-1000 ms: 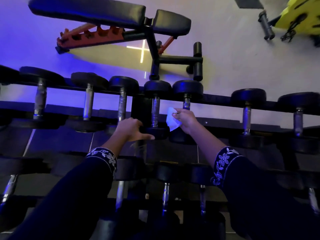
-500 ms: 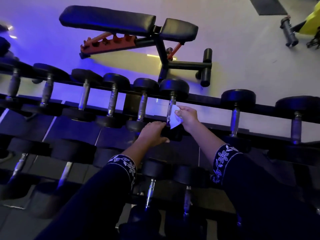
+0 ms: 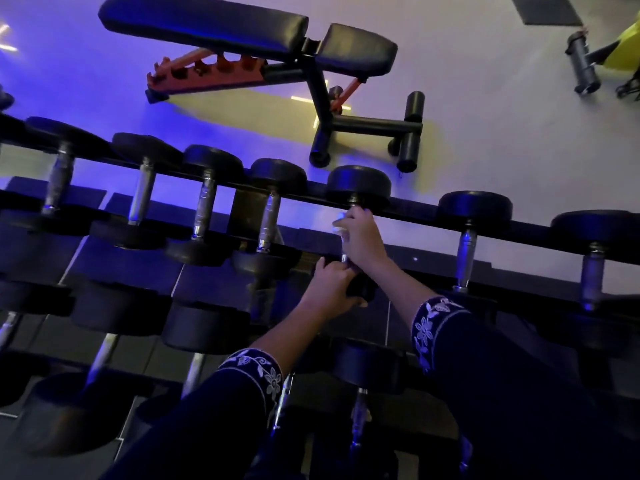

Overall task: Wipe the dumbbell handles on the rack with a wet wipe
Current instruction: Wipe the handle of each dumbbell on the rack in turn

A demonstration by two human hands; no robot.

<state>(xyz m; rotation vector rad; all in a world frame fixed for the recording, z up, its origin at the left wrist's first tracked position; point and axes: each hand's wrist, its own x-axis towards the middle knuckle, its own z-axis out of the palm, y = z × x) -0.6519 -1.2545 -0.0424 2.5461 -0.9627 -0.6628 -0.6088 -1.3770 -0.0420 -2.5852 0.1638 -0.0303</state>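
- We see the right hand (image 3: 363,239) clenched round the handle of one dumbbell (image 3: 358,185) in the top row of the rack (image 3: 533,225), its knuckles close under the far head.
- The wet wipe (image 3: 340,226) is inside that grip. Only a pale, blurred corner pokes out at the left edge of the right hand, against the handle.
- A short bright stretch of the handle (image 3: 344,258) shows between the two hands — the rest is covered.
- The left hand (image 3: 327,289) sits just nearer to us than the right hand, almost touching it, with its fingers curled over the near head (image 3: 362,289) of the same dumbbell.
- Both arms wear dark sleeves with white flower-stitched cuffs, the left cuff (image 3: 254,370) and the right cuff (image 3: 429,320).
- To the left of the hands a line of other dumbbells lies in the same row, the closest one (image 3: 268,220) just beside them.
- To the right of the hands lie two more, the nearer (image 3: 465,251) a little apart.
- Under the hands the lower rows hold further dumbbells, one (image 3: 360,410) dim below the wrists.
- Beyond the hands, on the pale floor (image 3: 485,98), stands a black padded weight bench (image 3: 242,29) with a red adjuster.
- Far beyond the right hand we make out a dark roller (image 3: 583,67) and a yellow shape (image 3: 623,50), cut off by the edge.
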